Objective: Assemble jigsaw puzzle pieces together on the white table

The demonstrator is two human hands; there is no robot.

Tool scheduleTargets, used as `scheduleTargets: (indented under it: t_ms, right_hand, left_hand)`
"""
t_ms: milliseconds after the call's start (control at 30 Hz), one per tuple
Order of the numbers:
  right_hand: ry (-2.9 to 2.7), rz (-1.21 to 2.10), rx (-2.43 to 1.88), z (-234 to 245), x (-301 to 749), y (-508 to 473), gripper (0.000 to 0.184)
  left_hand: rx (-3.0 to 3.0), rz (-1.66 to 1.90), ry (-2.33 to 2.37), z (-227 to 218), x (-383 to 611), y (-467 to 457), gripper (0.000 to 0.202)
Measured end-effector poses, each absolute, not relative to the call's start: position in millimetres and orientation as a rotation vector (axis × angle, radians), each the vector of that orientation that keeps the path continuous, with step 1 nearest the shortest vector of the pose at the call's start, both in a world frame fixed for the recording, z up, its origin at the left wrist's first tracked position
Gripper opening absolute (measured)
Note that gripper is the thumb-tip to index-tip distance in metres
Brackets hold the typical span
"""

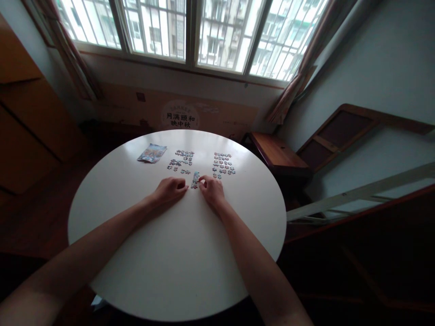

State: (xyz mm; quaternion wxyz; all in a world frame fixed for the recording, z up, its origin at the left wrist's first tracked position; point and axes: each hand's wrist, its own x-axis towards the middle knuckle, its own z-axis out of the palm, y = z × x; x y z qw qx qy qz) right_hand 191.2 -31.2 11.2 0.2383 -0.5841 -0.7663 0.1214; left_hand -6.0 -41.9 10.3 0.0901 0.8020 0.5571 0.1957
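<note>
A narrow strip of joined jigsaw puzzle pieces (195, 180) lies on the white round table (176, 253), between my two hands. My left hand (171, 189) rests on the tabletop just left of the strip, its fingers curled in and nothing seen in them. At the strip's right edge, my right hand (212, 191) has thumb and forefinger pinched together on a small puzzle piece, mostly hidden by the fingertips. Beyond the hands, loose puzzle pieces (184, 156) lie in rows on the left, and another group of puzzle pieces (223, 163) is spread on the right.
A colourful printed sheet or packet (152, 153) lies at the table's far left. Against the right wall stands a wooden chair or bench (277, 150). Barred windows (190, 34) and curtains are behind, and a wooden cabinet (29, 117) is at the left.
</note>
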Motion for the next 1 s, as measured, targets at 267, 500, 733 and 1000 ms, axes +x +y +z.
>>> scheduleTargets:
  t_ms: [267, 500, 733, 1000]
  right_hand:
    - [-2.106, 0.348, -1.608, 12.4, 190.8, -31.3, 0.020]
    - [-2.112, 0.344, -1.613, 14.6, 190.8, -33.2, 0.020]
    - [-2.104, 0.336, -1.627, 15.5, 190.3, -33.2, 0.020]
    - [-2.095, 0.346, -1.618, 15.9, 190.7, -34.2, 0.020]
  left_hand:
    - [2.389, 0.572, 1.652, 10.2, -6.8, -42.5, 0.035]
    - [2.375, 0.576, 1.649, 12.2, -6.1, -43.0, 0.035]
    - [2.399, 0.573, 1.641, 9.9, -6.9, -41.3, 0.035]
    - [2.400, 0.569, 1.646, 10.1, -6.4, -41.6, 0.034]
